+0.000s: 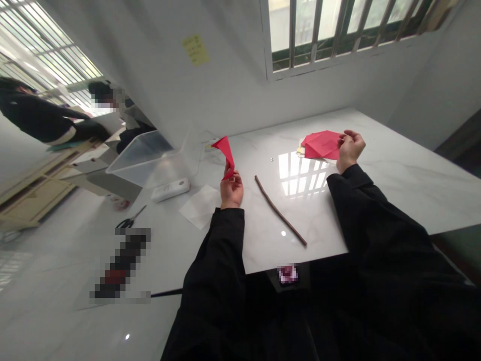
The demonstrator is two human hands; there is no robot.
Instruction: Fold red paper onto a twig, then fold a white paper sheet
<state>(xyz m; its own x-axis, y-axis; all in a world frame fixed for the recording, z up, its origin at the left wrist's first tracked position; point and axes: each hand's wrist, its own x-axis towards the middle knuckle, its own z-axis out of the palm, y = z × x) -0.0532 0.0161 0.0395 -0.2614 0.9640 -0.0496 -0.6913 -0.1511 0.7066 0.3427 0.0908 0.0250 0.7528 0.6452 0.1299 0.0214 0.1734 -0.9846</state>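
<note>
Between the thumb and fingers of my left hand (232, 189) is a folded piece of red paper (225, 149), raised above the table. My right hand (351, 148) has its fingers curled at the right edge of a pile of red paper sheets (321, 144). Pale and yellow paper shows beneath that pile. Whether the right fingers pinch a sheet or something small is unclear. A thin brown stick (280, 212) lies on the table between my forearms. Left of my left hand is a white paper square (200, 206).
The white marbled table (398, 165) meets a wall with a barred window. At left are a clear plastic bin (148, 158), a white oblong device (171, 190), black scissors (130, 219) and a blurred-out dark object (122, 265). Two people sit in the far left background.
</note>
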